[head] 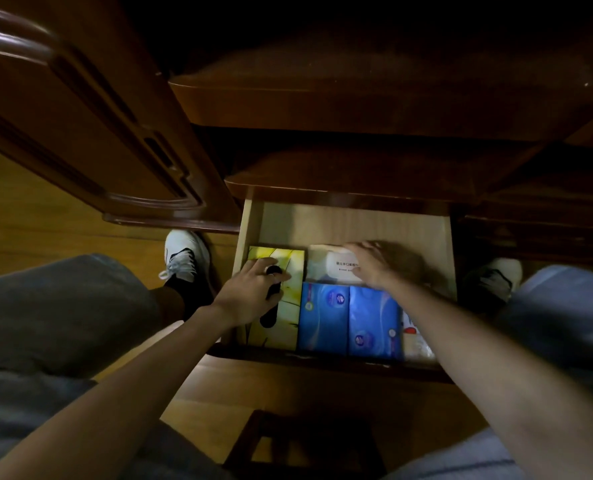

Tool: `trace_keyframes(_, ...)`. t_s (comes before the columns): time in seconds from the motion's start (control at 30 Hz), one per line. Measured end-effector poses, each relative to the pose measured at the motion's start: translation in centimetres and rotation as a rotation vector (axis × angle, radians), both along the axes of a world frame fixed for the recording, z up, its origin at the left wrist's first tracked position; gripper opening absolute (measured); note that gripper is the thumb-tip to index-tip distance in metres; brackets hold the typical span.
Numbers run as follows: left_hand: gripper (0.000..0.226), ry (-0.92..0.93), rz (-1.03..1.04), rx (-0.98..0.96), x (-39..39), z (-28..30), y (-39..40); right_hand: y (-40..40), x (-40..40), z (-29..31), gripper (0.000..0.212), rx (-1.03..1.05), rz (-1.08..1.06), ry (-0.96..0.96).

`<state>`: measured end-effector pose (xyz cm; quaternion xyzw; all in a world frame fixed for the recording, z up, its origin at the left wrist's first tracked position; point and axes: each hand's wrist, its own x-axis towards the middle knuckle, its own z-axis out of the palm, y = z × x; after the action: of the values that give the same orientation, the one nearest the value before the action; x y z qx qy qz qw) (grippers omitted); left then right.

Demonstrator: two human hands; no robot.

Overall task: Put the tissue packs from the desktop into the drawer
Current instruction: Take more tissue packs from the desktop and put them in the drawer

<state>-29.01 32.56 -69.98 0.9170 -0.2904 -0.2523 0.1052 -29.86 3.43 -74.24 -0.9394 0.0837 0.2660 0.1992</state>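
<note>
My left hand (253, 289) lies flat and spread on the yellow tissue box (277, 299), gripping nothing, while my right hand (374, 265), blurred, rests open-palmed on the white wipes pack (336, 265) at the back of the open drawer (250, 220); I cannot tell whether it pinches the wrap. I judge the step to be seating the packs, best done by pressing evenly and sliding them flush against the two blue tissue packs (350, 320) in front. The box looks rigid card, the packs soft glossy film, the drawer pale bare wood.
</note>
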Motion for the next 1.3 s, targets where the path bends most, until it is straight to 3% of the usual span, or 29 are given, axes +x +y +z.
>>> trace_keyframes(0.2,0.050,0.019,-0.029,0.065,0.0,0.7,-0.4,0.7,-0.2,0.7,0.071,-0.127,0.087,-0.030)
trace_keyframes(0.4,0.054,0.114,-0.042,0.153,1.1,3.3,-1.8,-1.1,-0.2,6.8,0.058,0.004,-0.070,-0.098)
trace_keyframes(0.53,0.043,-0.078,0.049,0.008,1.4,7.8,-4.4,-3.2,-1.0,14.1,0.040,0.127,-0.091,-0.206)
trace_keyframes(0.67,0.026,-0.358,0.135,-0.315,1.5,16.7,-6.9,-4.6,-3.5,23.3,0.025,0.160,-0.116,-0.494)
trace_keyframes(0.8,0.023,-0.650,0.047,-0.579,2.7,27.5,-7.7,-5.4,-5.1,33.4,0.022,0.109,-0.117,-0.903)
trace_keyframes(0.93,0.020,-0.886,0.014,-0.765,5.0,38.2,-9.3,-6.6,-3.1,42.8,0.023,-0.110,-0.007,-1.299)
trace_keyframes(1.0,0.019,-0.931,0.045,-0.759,7.2,41.9,-10.7,-7.8,-0.7,46.2,0.030,-0.268,0.047,-1.223)
trace_keyframes(1.13,0.020,-0.881,0.056,-0.630,13.2,45.1,-14.2,-10.4,4.2,48.7,0.052,-0.329,-0.051,-0.754)
trace_keyframes(1.2,0.021,-0.858,0.055,-0.586,16.6,45.2,-16.0,-11.4,6.4,48.8,0.051,-0.423,-0.033,-0.756)
trace_keyframes(1.3,0.028,-0.787,0.082,-0.499,21.9,44.7,-19.0,-12.6,9.9,49.8,0.033,-0.501,0.017,-0.818)
